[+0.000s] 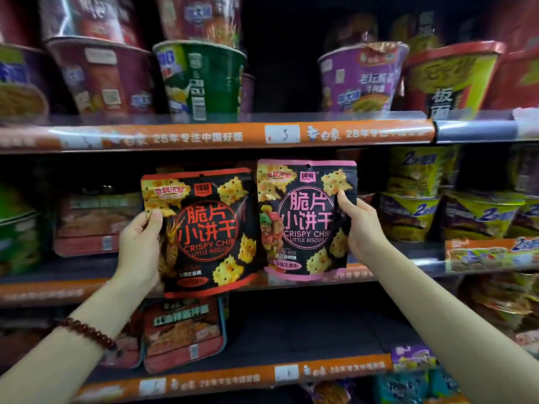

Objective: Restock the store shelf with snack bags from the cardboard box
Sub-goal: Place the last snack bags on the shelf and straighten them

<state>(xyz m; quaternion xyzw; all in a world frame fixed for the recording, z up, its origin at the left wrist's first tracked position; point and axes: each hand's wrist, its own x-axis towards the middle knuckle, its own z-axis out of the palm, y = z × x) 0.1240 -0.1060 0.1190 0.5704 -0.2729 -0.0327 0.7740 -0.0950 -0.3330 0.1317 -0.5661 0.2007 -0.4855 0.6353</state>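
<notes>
Two black snack bags are held up side by side in front of the middle shelf (393, 266). My left hand (140, 246) grips the left edge of the red-trimmed bag (207, 231), thumb on its front. My right hand (363, 228) holds the right edge of the pink-trimmed bag (303, 220). Both bags stand upright, their inner edges touching or slightly overlapping. The cardboard box is not in view.
Noodle cups (201, 77) line the upper shelf, with a dark gap (283, 68) between the green and purple cups. Yellow-purple bowls (414, 205) sit right of the bags, flat red packs (93, 223) to the left. More flat packs (183, 333) stand on the lower shelf.
</notes>
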